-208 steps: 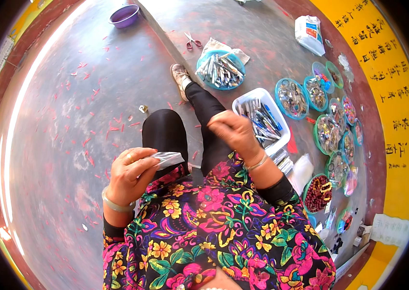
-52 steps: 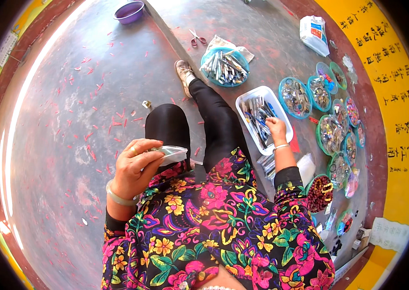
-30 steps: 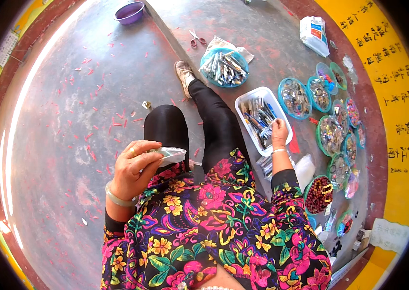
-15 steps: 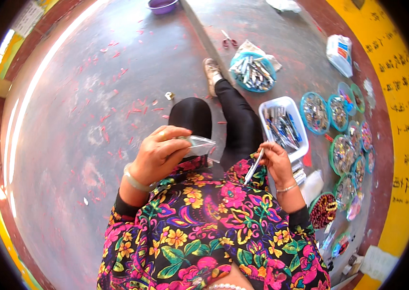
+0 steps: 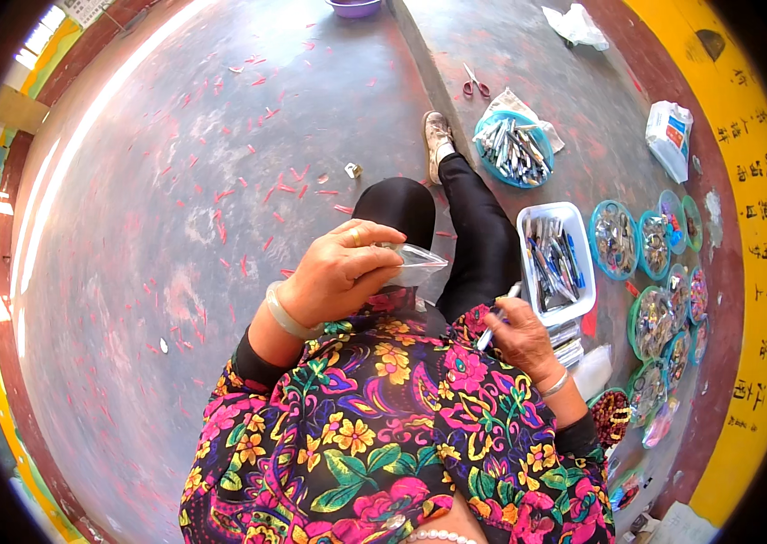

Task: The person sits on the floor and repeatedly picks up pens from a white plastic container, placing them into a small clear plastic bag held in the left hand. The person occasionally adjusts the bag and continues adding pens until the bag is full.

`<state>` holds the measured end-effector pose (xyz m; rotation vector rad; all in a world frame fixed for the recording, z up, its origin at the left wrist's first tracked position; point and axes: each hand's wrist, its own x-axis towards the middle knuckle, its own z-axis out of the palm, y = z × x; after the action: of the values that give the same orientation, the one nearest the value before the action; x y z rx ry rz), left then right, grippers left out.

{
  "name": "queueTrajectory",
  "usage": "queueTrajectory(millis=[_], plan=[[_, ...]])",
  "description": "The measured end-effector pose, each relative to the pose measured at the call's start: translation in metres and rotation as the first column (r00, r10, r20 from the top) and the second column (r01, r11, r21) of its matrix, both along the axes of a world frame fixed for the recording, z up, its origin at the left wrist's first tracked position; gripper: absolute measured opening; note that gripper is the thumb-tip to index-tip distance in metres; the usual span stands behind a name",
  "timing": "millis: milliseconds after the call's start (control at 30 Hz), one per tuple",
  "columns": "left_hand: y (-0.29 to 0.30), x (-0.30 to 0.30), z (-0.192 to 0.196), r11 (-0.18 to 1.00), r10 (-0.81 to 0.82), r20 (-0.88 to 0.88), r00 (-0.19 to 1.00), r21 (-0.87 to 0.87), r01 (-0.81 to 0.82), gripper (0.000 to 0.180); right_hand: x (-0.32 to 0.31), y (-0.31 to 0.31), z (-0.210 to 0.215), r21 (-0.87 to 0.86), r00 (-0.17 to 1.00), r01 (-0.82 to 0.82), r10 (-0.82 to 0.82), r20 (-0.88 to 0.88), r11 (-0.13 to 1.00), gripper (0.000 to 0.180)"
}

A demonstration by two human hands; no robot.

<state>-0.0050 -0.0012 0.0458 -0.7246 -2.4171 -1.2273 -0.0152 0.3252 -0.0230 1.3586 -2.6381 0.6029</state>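
— What was nearest the camera?

— Two hands over a flowered lap. The left hand (image 5: 338, 276) was closed around one small clear plastic bag (image 5: 415, 263), held up at chest height with its mouth pointing toward the right. The right hand (image 5: 519, 335) sat lower, fingers pinched on one thin pen-like stick (image 5: 499, 315), whose tip angled up toward the white tray. The two hands were apart, with the bag and the stick not touching.

— And just past them?

— One white rectangular tray (image 5: 557, 261), beside the right knee, was loaded with similar sticks, too many and too tangled to count. To its right lay a cluster of round green-rimmed dishes (image 5: 617, 240) of small bits; I counted about eight, though the far ones blurred together.

— Farther out?

— One round blue basin (image 5: 515, 150) of more sticks stood near the shoe (image 5: 438, 136). Beyond it lay one pair of red-handled scissors (image 5: 474, 83), one white packet (image 5: 670, 138) by the yellow wall, and one purple bowl (image 5: 354, 7) at the top edge. Red scraps were strewn over the grey floor (image 5: 175, 181).
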Motion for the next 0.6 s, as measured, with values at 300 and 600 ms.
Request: queueTrajectory(millis=[300,600], plan=[[0.001,0.004,0.004,1.000,-0.008,-0.002,1.000,-0.019,0.008,0.012,-0.036,-0.042,0.089,-0.690,0.963,0.163,0.037,0.266,0.705,0.040],[0.000,0.005,0.006,1.000,0.004,-0.026,1.000,-0.026,-0.005,0.012,-0.047,-0.105,0.126,-0.709,0.948,-0.034,0.247,0.200,0.705,0.025]])
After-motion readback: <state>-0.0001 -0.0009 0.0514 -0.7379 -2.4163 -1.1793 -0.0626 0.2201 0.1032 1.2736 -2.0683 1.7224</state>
